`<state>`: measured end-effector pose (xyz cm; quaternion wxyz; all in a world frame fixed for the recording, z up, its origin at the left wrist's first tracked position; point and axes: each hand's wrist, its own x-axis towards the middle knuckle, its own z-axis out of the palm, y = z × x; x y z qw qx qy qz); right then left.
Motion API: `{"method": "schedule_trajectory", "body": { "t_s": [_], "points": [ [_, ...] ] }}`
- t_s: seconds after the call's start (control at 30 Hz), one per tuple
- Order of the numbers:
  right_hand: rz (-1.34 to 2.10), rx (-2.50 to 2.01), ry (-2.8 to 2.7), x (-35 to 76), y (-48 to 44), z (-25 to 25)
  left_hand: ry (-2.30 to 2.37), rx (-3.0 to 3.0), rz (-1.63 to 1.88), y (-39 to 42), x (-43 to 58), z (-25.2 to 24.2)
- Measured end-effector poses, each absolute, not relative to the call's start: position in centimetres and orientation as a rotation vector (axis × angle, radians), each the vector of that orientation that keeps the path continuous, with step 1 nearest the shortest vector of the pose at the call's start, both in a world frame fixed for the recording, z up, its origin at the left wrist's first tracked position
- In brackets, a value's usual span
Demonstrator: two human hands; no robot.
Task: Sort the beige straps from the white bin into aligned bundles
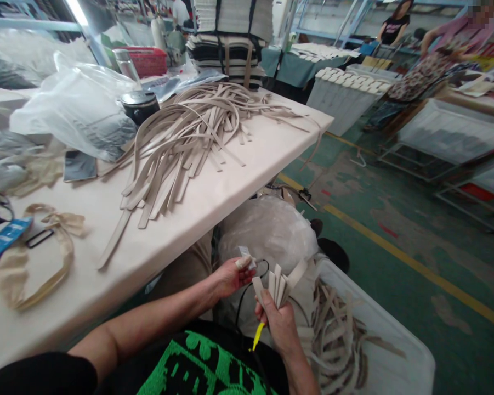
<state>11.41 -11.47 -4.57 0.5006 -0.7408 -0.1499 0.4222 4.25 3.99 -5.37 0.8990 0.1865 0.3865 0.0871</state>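
Observation:
My right hand (280,322) is closed around a bundle of beige fabric strips (276,285), their flat ends fanned upward. A thin yellow object (257,336) sticks out below that hand; its kind is unclear. Just left of the bundle, my left hand (231,277) has its fingers curled, with a small whitish piece (245,252) at the thumb and fingertips. A thin black cord (239,307) loops between the hands. Beneath my right hand, a pale plastic bin (411,356) contains many loose strips (339,334).
A large pile of strips (189,137) lies on the pale table (230,192), beside a dark lidded canister (140,106) and plastic bags (74,104). A clear bag (267,230) bulges beyond my hands. Two people stand at the far right near wheeled carts (448,131).

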Motion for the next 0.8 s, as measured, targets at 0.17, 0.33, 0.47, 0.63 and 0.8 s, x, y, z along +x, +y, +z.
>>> {"method": "schedule_trajectory", "body": {
  "t_s": [0.17,0.33,0.47,0.63,0.8],
  "points": [
    [0.966,-1.874,-0.351,11.6,-10.7,-4.8,0.761,0.385,0.161,3.5,4.1,-5.3],
    [0.959,-1.944,-0.348,11.5,-10.2,-4.2,0.759,0.387,0.145,3.4,4.0,-5.6],
    [0.957,-1.954,-0.345,11.6,-9.5,-4.0,0.733,0.406,0.112,2.7,3.8,-6.1],
    [1.091,-1.858,-0.490,12.1,-9.7,-2.8,0.739,0.477,0.185,2.6,3.6,-6.4],
    [1.227,-1.825,-0.632,13.0,-12.1,-1.3,0.846,0.430,0.327,4.5,3.4,-6.1]
  ]
}}
